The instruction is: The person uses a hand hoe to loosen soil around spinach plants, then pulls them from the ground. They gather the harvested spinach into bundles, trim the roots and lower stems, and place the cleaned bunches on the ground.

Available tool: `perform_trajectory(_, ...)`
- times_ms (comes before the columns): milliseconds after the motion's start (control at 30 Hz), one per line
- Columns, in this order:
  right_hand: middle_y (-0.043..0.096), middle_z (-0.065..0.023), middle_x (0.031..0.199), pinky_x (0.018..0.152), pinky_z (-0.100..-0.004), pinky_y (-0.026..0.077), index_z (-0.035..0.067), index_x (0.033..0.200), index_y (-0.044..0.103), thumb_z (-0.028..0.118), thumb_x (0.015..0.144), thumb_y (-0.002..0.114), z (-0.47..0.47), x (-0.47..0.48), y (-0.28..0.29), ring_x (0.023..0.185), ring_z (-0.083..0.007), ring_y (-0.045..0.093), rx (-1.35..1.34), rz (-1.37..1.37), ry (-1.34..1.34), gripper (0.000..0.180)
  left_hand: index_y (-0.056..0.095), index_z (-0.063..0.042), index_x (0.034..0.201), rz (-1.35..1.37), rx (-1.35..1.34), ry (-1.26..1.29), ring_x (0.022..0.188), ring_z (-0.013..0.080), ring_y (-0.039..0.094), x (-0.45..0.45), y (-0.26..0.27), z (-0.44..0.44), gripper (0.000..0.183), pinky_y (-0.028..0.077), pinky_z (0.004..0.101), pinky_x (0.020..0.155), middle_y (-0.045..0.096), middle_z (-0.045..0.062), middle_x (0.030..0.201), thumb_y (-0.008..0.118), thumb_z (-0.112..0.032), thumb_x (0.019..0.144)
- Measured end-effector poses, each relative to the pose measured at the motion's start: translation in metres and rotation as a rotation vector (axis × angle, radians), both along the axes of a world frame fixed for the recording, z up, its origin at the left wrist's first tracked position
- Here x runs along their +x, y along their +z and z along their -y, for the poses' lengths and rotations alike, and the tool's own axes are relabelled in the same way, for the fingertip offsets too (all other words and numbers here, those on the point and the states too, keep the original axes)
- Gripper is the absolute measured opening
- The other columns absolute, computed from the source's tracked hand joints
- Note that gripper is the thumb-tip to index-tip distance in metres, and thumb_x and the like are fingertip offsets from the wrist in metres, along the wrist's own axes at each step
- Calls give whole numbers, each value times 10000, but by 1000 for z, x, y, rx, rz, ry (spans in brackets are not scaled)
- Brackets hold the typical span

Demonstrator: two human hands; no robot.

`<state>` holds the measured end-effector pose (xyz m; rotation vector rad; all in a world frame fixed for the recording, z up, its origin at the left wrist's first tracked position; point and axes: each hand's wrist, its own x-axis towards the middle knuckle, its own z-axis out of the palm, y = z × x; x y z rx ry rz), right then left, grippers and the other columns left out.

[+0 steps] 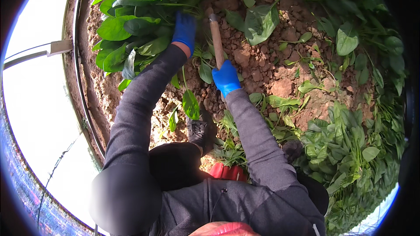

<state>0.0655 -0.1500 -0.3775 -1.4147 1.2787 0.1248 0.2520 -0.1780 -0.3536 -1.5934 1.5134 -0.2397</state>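
My right hand (227,78), in a blue glove, is closed around the wooden handle (216,41) of a hand tool. A metal ferrule (214,17) caps the handle's far end; the blade beyond it is lost among leaves and soil. My left hand (184,31), gloved in blue too and blurred, reaches in at the base of standing spinach plants (131,29). Its fingertips are in shadow among the stems, so whether they grip any is not plain. Loose spinach leaves (261,23) lie on the soil right of the tool.
Clods of brown soil (282,87) cover the ground. A heap of spinach (341,141) lies at the right. On the left run a black hose (78,39) and a pale sheet (32,105). Below me are a black shoe (197,129) and a red object (228,172).
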Motion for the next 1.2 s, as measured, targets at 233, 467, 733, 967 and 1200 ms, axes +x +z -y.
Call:
perform_trajectory(233,632,-300,1002,768,-482,544,-67,1101,490,202,867,625,-11,-14,8,924,-435,651,13,67,-53,381,382,-59,1461,70,-17,-26,1351,373,390,-3,2,-4,585,117,617,1158,442,165,1439,469,-278,926)
perform_trajectory(467,645,-301,941,721,-481,538,-85,999,544,157,815,689,-23,-22,12,863,-428,664,160,194,-235,337,340,-54,1483,32,20,56,1340,367,400,-2,2,-8,635,108,610,1162,450,162,1415,497,-280,911)
perform_trajectory(733,653,-221,773,576,-420,536,-61,922,544,197,825,664,-37,-78,27,648,-330,671,92,130,-210,301,329,-34,1478,-20,-96,13,1287,327,432,6,0,-19,747,138,607,1153,513,149,1303,606,-268,826)
perform_trajectory(967,592,-44,694,448,-274,477,20,916,510,175,891,653,-6,-109,45,510,-108,552,180,383,-583,213,435,-19,1401,-72,-29,27,1064,313,604,-10,10,-19,560,252,623,1099,629,132,1157,557,-205,887)
perform_trajectory(1200,561,-62,691,428,-296,464,29,916,482,154,895,627,-5,-144,53,482,-129,527,224,461,-734,193,513,7,1298,-245,-154,6,951,279,656,-4,25,-51,507,331,634,1049,653,123,1054,619,-148,828)
